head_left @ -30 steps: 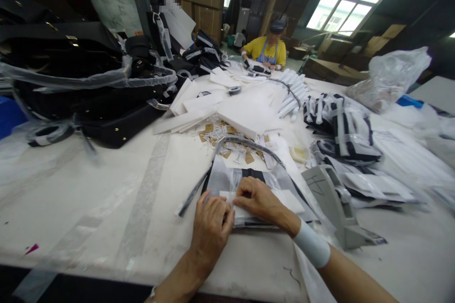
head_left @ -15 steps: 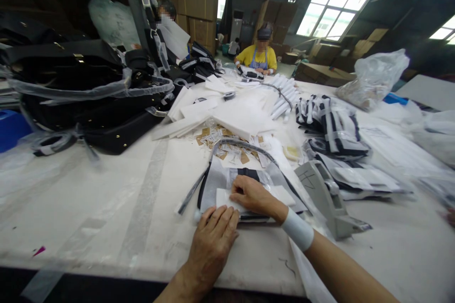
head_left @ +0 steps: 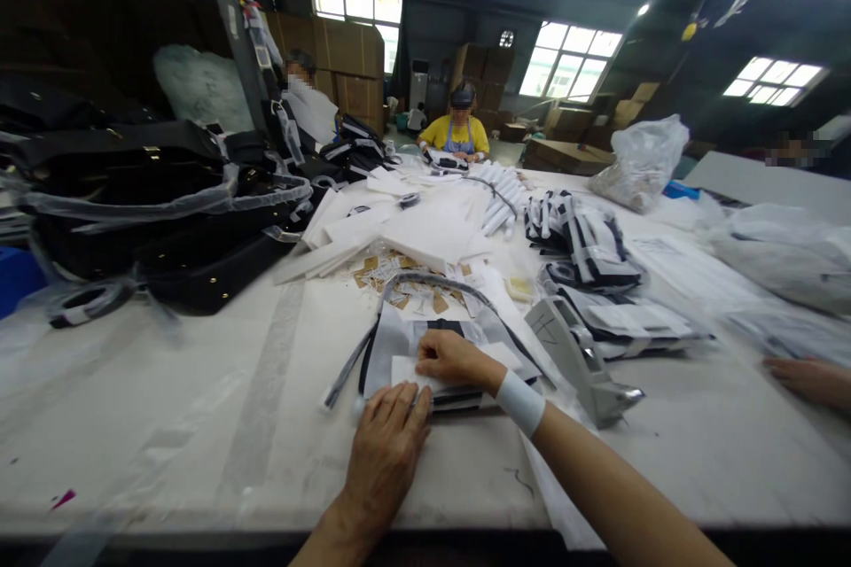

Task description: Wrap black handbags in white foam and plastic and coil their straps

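Observation:
My left hand [head_left: 386, 446] lies flat with fingers stretched out on the near edge of a clear plastic bag [head_left: 399, 344] that holds a folded black strap with white paper. My right hand [head_left: 452, 359], a white band on its wrist, presses down on a white sheet [head_left: 402, 369] on top of that bag, fingers curled. A long dark strap [head_left: 425, 282] loops out from the bag toward the middle of the white table [head_left: 166, 390].
A grey tape dispenser [head_left: 572, 354] stands right of my hands. Brown tags [head_left: 399, 270], white foam sheets [head_left: 425, 230] and wrapped straps [head_left: 578, 239] lie beyond. Black bags [head_left: 152, 195] pile at left. Another person's hand [head_left: 808, 376] rests at right. Two people work at the far end.
My left hand has slid back toward me and flattened out. The view has tilted up, and another person's hand has come into view at the right.

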A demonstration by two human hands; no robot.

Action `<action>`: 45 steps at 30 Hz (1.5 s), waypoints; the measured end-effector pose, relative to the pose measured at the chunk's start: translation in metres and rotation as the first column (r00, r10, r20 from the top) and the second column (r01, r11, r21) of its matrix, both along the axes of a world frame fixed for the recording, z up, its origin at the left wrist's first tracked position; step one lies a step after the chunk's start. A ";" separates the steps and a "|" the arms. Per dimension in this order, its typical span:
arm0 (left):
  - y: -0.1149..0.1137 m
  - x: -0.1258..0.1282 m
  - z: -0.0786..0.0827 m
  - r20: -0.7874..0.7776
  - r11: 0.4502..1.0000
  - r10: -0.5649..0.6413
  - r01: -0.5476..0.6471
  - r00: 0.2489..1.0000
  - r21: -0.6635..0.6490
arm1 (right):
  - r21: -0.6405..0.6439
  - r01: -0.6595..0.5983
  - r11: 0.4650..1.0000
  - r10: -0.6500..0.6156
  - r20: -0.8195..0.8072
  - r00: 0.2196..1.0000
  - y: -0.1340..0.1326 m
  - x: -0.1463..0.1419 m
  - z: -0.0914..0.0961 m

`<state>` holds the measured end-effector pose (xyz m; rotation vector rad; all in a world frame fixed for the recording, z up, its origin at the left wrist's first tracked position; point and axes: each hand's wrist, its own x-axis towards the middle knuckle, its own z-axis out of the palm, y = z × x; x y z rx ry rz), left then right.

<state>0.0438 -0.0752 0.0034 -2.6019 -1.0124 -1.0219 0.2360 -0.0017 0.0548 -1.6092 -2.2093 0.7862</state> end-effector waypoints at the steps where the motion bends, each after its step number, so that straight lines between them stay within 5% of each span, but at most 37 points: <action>1: 0.000 0.000 0.000 -0.007 1.000 0.008 -0.008 1.000 0.007 | 0.005 0.006 1.000 -0.006 0.009 1.000 0.000 -0.002 0.000; 9: 0.002 -0.002 -0.005 -0.044 0.996 0.002 0.002 0.999 0.084 | 0.189 0.190 0.963 -0.190 -0.021 0.982 -0.019 0.007 0.024; 13: 0.006 -0.003 -0.009 -0.029 0.994 -0.012 0.014 1.000 0.105 | 0.288 0.459 0.840 -0.415 -0.203 0.887 -0.056 0.088 0.059; 17: 0.010 -0.004 -0.012 -0.037 0.989 -0.029 0.034 0.999 0.141 | 0.128 0.788 0.603 -0.768 -0.173 0.616 -0.108 0.192 0.076; 19: 0.011 -0.004 -0.012 -0.046 0.986 -0.032 0.039 0.998 0.164 | 0.025 0.833 0.553 -0.824 -0.133 0.551 -0.129 0.227 0.070; 21: 0.012 -0.004 -0.011 -0.050 0.983 -0.026 0.035 0.998 0.180 | -0.102 0.822 0.560 -0.827 -0.123 0.548 -0.144 0.243 0.057; 25: 0.013 -0.003 -0.011 -0.051 0.979 -0.027 0.037 0.998 0.202 | -0.286 0.750 0.596 -0.803 -0.203 0.561 -0.150 0.239 0.031; 31: 0.013 0.000 -0.010 -0.079 0.978 -0.015 0.031 0.997 0.205 | -0.283 0.747 0.602 -0.787 -0.371 0.494 -0.143 0.223 0.030; 38: 0.010 0.000 -0.007 -0.081 0.983 -0.007 0.022 0.997 0.184 | -0.148 0.859 0.490 -0.807 -0.451 0.382 -0.177 0.213 0.049; 45: 0.003 -0.001 -0.003 -0.088 0.998 0.025 -0.020 0.996 0.052 | -0.245 0.869 0.430 -0.896 -0.233 0.378 -0.207 0.219 0.015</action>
